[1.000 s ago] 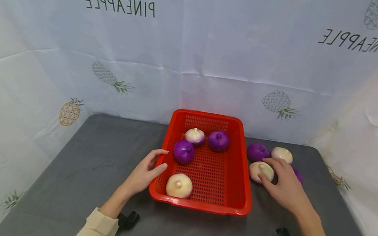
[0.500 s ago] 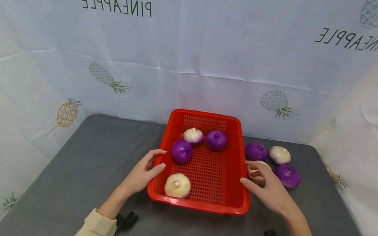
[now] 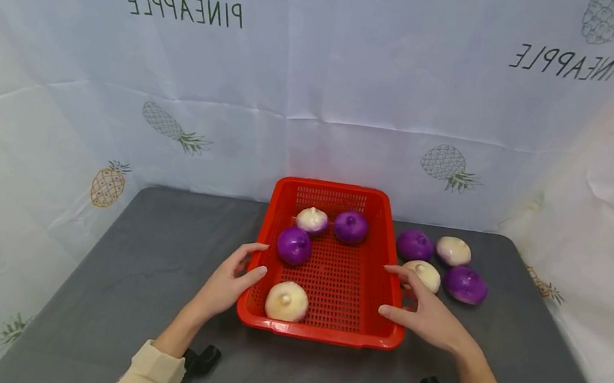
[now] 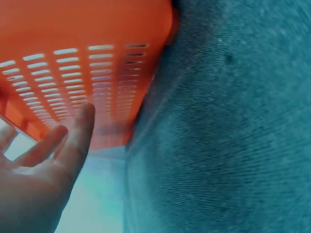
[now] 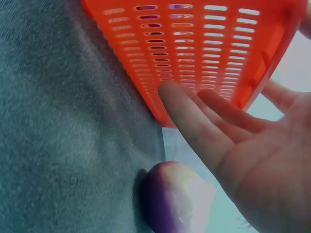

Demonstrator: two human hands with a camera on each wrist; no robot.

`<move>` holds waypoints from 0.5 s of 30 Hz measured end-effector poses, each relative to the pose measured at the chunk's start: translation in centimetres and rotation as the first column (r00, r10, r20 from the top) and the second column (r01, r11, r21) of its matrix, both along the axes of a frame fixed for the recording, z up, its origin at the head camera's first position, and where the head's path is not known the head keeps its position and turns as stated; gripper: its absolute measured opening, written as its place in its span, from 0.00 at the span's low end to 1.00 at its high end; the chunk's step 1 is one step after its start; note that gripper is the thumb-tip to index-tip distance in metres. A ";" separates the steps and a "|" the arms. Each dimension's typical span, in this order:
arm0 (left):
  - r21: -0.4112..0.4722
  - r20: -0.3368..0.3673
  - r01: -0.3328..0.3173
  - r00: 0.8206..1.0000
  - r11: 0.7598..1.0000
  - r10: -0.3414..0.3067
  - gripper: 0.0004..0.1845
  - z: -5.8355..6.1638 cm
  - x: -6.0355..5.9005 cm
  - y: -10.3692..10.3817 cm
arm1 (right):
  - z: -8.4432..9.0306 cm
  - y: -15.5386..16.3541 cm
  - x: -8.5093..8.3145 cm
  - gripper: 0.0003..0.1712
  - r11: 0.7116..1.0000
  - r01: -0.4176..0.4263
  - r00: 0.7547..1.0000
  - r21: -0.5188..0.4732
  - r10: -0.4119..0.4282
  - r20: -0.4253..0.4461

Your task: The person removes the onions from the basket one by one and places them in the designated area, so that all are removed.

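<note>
A red plastic basket (image 3: 374, 342) with slotted sides stands on the grey table. It holds two purple onions (image 3: 294, 246) and two pale bulbs (image 3: 287, 301), which look like onions or turnips. My left hand (image 3: 228, 282) holds the left rim, thumb and index finger over it; in the left wrist view, fingers (image 4: 82, 128) lie along the outer wall. At the right rim my right hand (image 3: 432, 313) holds likewise, thumb and a fingertip reaching over the edge, other fingers (image 5: 194, 116) against the outside wall. How firmly either hand grips is hidden.
To the basket's right lie two purple onions (image 3: 465, 285) and two pale bulbs (image 3: 422, 275), the nearer one just beyond my right hand. A white cloth (image 3: 353, 79) printed with pineapples hangs behind and beside the grey table (image 3: 153, 261).
My right hand has left the pale bulb beside the basket and moved left onto the basket's right rim. The left hand stays at the left rim. The view has shifted slightly.
</note>
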State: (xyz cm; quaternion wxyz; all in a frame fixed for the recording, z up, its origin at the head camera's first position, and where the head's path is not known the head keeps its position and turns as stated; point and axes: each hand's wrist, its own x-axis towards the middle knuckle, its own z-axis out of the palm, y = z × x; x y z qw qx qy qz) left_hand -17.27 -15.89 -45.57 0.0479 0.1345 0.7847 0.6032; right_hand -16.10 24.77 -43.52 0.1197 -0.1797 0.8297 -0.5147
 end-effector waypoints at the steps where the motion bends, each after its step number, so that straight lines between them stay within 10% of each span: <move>1: -0.013 -0.005 -0.010 1.000 1.000 0.010 0.28 0.1 0.1 0.0 | 0.0 0.0 -0.1 0.43 1.000 -0.017 1.000 -0.016 0.017 0.019; 9: -0.185 -0.079 -0.028 0.997 0.982 0.014 0.30 1.4 0.2 -0.2 | -0.2 0.1 -0.4 0.45 0.992 -0.081 0.992 -0.097 0.090 0.087; 15: -0.434 -0.216 -0.079 0.976 0.897 -0.018 0.31 2.9 0.4 -0.1 | -0.4 0.3 -0.3 0.45 0.988 -0.093 0.990 -0.126 0.105 0.095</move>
